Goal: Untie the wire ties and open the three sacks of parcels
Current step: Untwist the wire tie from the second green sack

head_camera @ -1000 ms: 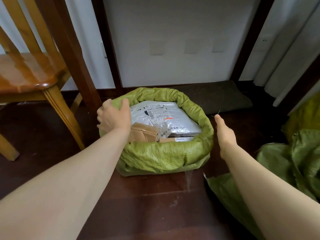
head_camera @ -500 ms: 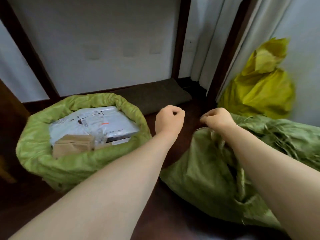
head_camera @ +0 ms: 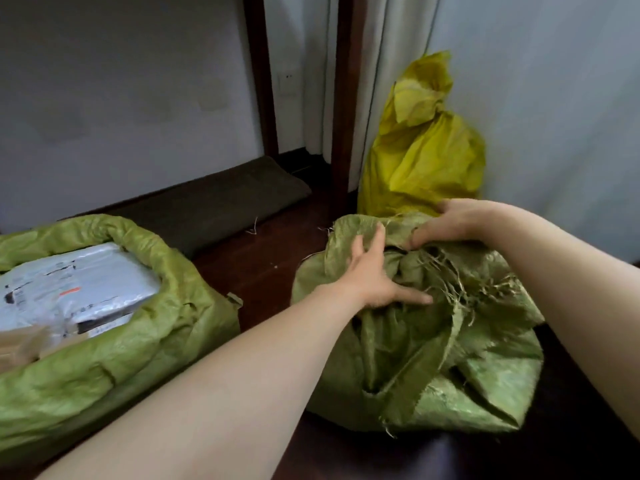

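The dark wooden floor [head_camera: 277, 271] fills the middle and bottom of the frame. At the lower left stands the open green sack [head_camera: 138, 358], its rim rolled down into a thick collar. At centre right, the second green sack [head_camera: 467, 375] lies slumped and crumpled under both my arms, its mouth bunched together at the top. Behind it, in the upper right, the yellow sack [head_camera: 422, 161] stands upright against the pale wall, its neck gathered shut with the loose top flaring above. A light curtain [head_camera: 391, 64] hangs just left of the yellow sack, and a dark mat [head_camera: 214, 206] lies along the foot of the wall at centre left. My left hand [head_camera: 375, 275] rests flat on the second green sack with fingers spread and thumb stretched out to the right, pressing the cloth and gripping nothing. My right hand [head_camera: 464, 221], just above and to the right, has its fingers curled into the gathered cloth at the sack's mouth and clutches it. Inside the open sack lies a grey parcel [head_camera: 79, 285] with a printed label, and a cardboard box [head_camera: 20, 344] shows blurred at the left edge. Frayed threads [head_camera: 450, 271] spill from the bunched mouth below my right hand (whether a wire tie sits among them I cannot tell). A wall socket [head_camera: 286, 81] sits high at top centre.
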Demonstrator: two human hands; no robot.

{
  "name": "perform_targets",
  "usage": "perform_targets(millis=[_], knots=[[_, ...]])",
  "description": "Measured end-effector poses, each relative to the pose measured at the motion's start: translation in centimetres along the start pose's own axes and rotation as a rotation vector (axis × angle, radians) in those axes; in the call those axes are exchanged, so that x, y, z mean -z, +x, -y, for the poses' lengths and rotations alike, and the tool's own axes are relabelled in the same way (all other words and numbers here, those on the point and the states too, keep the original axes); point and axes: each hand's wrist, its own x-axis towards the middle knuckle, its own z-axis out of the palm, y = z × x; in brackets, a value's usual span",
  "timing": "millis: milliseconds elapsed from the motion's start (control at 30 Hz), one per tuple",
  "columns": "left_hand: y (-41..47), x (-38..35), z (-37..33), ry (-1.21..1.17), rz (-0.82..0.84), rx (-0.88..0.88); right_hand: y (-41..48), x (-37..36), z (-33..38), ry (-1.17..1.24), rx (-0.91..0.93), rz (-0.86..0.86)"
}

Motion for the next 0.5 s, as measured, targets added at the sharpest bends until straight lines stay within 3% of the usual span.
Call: perform_targets(millis=[133,267,400,500], knots=[[3.0,-0.7,-0.9,0.138,-0.233,0.020,1.9,-0.6,-3.9,0.243,-0.003,0.108],[4.5,0.5,-0.7,0.221,-0.338,0.065,5.1,-2.2,-5.4,0.639,0.039,-0.116],[4.7,1.8,0.3,0.043,-0.215,0.048,7.1,-3.6,-5.1,0.821,0.053,-0.155],[3.7,0.7,0.5,-0.052,-0.102,-0.002,7.0,-4.1,-4.3,0.887,0.079,-0.044]])
